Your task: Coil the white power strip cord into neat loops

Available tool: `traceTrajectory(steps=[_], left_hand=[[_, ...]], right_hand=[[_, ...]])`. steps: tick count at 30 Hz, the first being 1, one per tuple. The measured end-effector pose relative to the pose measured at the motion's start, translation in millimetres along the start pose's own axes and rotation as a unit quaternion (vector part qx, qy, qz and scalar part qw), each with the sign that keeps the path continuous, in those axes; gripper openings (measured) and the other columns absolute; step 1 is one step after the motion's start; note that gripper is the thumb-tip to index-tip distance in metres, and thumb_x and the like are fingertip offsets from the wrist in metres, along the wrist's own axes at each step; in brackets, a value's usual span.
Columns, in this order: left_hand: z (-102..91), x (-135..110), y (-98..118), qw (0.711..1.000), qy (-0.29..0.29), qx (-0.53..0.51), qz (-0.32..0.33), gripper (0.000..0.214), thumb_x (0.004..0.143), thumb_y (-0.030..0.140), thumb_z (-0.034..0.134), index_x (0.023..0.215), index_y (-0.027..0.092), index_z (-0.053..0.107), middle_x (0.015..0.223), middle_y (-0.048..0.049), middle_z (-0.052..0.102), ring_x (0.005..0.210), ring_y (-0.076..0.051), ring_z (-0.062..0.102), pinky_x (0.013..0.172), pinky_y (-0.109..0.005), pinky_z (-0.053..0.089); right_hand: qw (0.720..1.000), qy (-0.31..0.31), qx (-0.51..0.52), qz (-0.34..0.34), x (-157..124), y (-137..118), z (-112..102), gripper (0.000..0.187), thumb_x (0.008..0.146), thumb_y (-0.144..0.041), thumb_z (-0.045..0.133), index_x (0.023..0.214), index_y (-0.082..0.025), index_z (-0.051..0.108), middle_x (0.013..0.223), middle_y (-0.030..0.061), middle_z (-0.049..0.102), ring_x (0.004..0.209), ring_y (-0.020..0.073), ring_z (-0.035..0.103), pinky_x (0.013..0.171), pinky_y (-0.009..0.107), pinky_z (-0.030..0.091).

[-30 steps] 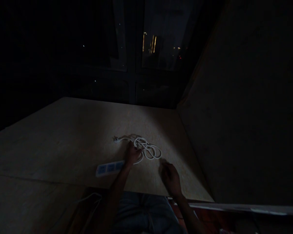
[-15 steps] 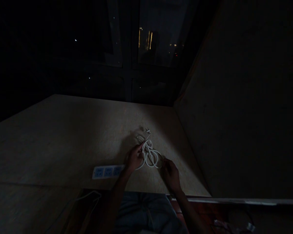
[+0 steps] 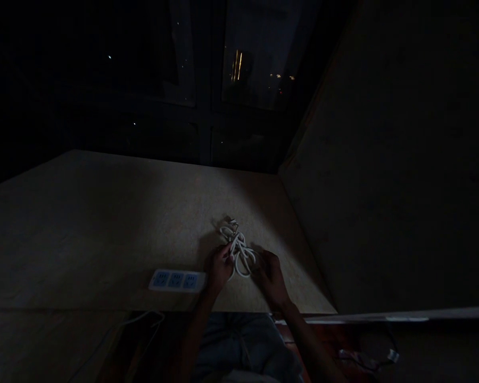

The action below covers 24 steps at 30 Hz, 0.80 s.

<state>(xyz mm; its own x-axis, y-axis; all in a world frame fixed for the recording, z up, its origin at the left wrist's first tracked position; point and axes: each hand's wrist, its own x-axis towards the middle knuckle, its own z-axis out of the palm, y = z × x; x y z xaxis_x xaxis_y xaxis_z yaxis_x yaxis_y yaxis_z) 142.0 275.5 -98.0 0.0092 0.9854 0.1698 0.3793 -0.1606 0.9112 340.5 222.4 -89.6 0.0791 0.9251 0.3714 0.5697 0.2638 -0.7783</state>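
The white cord (image 3: 238, 248) lies on the bench (image 3: 104, 223) just right of the power strip (image 3: 178, 280), to which it appears to run. Its loops are now drawn into one narrow bundle. A second ago they lay in wide, loose coils, with the plug (image 3: 232, 222) trailing off on the far side of the power strip. The plug now sits at the far tip of the bundle, to the right of and beyond the power strip.

The left hand (image 3: 219, 268) is closed on several strands at the near end of the bundle, directly beside the right end of the power strip. The right hand (image 3: 269, 276), previously clear of the cord, now touches the bundle's right edge. The dim light does not show whether its fingers grip the cord. The gathering of the cord therefore appears well advanced, with both hands at the bundle.

Beyond the power strip, a dark window (image 3: 239, 80) shows distant lights.
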Motion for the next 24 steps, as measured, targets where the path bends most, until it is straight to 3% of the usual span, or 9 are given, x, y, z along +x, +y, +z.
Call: traceTrajectory(steps=[3, 8, 12, 15, 19, 24], left_hand=[[0.6, 1.3, 1.7, 1.000, 0.011, -0.020, -0.012, 0.046, 0.078, 0.015, 0.057, 0.123, 0.016, 0.066, 0.109, -0.0098, 0.070, 0.087, -0.019, 0.068, 0.085, -0.034, 0.055], [0.0, 1.7, 5.9, 0.997, -0.004, -0.080, 0.002, 0.043, 0.084, 0.037, 0.061, 0.120, 0.014, 0.066, 0.110, -0.0113, 0.072, 0.091, -0.020, 0.070, 0.084, -0.032, 0.057], [-2.1, 1.6, 7.5, 0.997, -0.015, -0.082, 0.000, 0.041, 0.084, 0.035, 0.060, 0.119, 0.014, 0.068, 0.107, -0.0111, 0.073, 0.089, -0.021, 0.071, 0.085, -0.032, 0.057], [-7.4, 2.6, 10.6, 0.998, -0.027, -0.060, 0.002, 0.040, 0.083, 0.033, 0.061, 0.117, 0.015, 0.070, 0.105, -0.0097, 0.074, 0.087, -0.021, 0.071, 0.082, -0.031, 0.057], [-16.1, 3.1, 11.6, 0.997, -0.054, -0.040, 0.035, 0.038, 0.086, 0.034, 0.057, 0.116, 0.015, 0.070, 0.104, -0.0085, 0.074, 0.087, -0.019, 0.071, 0.081, -0.029, 0.056], [-31.0, 0.8, 7.2, 0.994, -0.071, 0.059, 0.053, 0.040, 0.087, 0.034, 0.056, 0.123, 0.019, 0.067, 0.101, -0.0065, 0.074, 0.090, -0.019, 0.070, 0.083, -0.029, 0.054]], right_hand=[[0.999, -0.029, -0.010, -0.023, 10.0, -13.2, 3.6, 0.051, 0.094, -0.046, 0.054, 0.136, -0.019, 0.046, 0.133, 0.0150, 0.052, 0.124, 0.0285, 0.051, 0.106, 0.047, 0.044], [0.992, -0.086, -0.062, -0.071, 33.6, -29.9, 14.2, 0.054, 0.094, -0.047, 0.053, 0.141, -0.020, 0.045, 0.139, 0.0143, 0.049, 0.132, 0.0293, 0.045, 0.111, 0.048, 0.036], [0.985, -0.122, -0.097, -0.078, 49.1, -18.8, 23.9, 0.072, 0.090, -0.055, 0.057, 0.149, -0.019, 0.037, 0.147, 0.0160, 0.045, 0.138, 0.0315, 0.040, 0.111, 0.050, 0.035], [0.980, -0.141, -0.125, -0.068, 55.3, -4.7, 25.4, 0.080, 0.086, -0.055, 0.063, 0.151, -0.017, 0.036, 0.145, 0.0179, 0.048, 0.135, 0.0334, 0.045, 0.108, 0.050, 0.039], [0.970, -0.191, -0.129, -0.079, 57.0, 5.4, 17.7, 0.060, 0.088, -0.043, 0.061, 0.141, -0.016, 0.051, 0.128, 0.0154, 0.062, 0.118, 0.0302, 0.058, 0.101, 0.045, 0.044], [0.970, -0.193, -0.121, -0.079, 52.3, 5.6, 4.3, 0.045, 0.086, -0.038, 0.063, 0.127, -0.018, 0.063, 0.119, 0.0125, 0.066, 0.110, 0.0287, 0.060, 0.097, 0.041, 0.045]])
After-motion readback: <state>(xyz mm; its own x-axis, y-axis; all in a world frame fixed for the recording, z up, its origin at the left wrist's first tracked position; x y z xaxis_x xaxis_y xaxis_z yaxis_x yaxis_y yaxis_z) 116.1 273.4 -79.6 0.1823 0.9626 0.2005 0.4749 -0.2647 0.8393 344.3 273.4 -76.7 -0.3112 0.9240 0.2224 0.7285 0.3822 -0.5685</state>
